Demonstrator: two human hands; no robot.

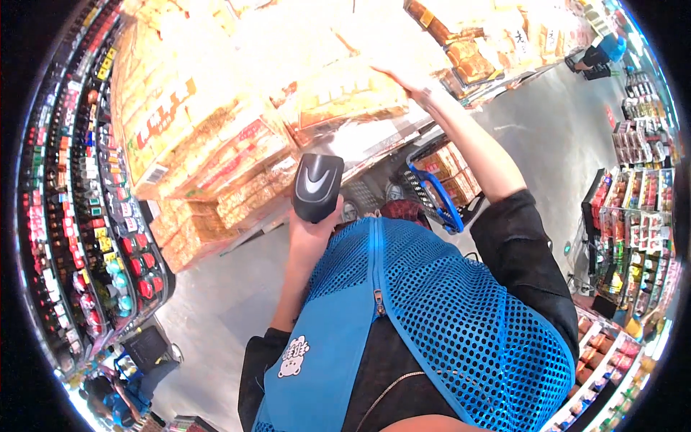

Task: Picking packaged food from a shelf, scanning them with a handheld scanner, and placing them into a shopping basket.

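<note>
My left hand is wrapped round a black barcode scanner, held in front of my blue mesh vest. The scanner has a pale curved mark on top. Stretched forward, my right hand lies at the right end of a clear-wrapped yellowish food pack on the display. Its visible fingers look extended, partly washed out by glare. Left of that pack rises a stack of large packs with red print, close beyond the scanner.
A shopping basket with a blue handle stands under the display edge, with packaged goods inside. Curved shelves of small goods run along the left. More shelving lines the right. People are at the far right and lower left.
</note>
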